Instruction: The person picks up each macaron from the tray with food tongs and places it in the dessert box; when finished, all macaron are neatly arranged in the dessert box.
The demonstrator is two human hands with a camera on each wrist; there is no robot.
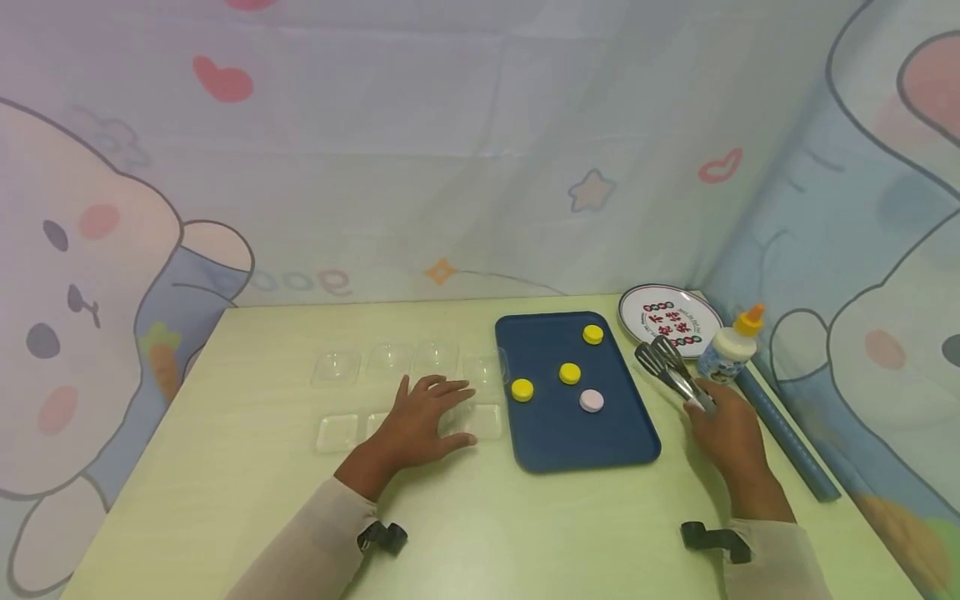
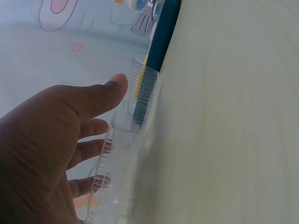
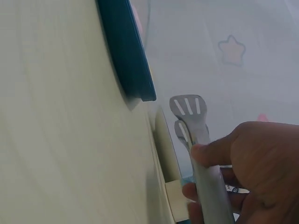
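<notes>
My right hand grips a pair of metal tongs, thumb on one side and fingers on the other. In the right wrist view the slotted heads of the tongs point away from the hand, close to each other. With fingers spread, my left hand is over two rows of clear plastic boxes, hiding some of them. Up close in the left wrist view, its thumb and fingers lie along ribbed plastic walls. A blue tray bears three yellow round pieces and a pink one.
Behind the tongs lies a white plate with red lettering. A white bottle with an orange tip stands beside it, near the right hand. Along the table's right edge runs a long dark blue strip. A printed cloth hangs behind the table.
</notes>
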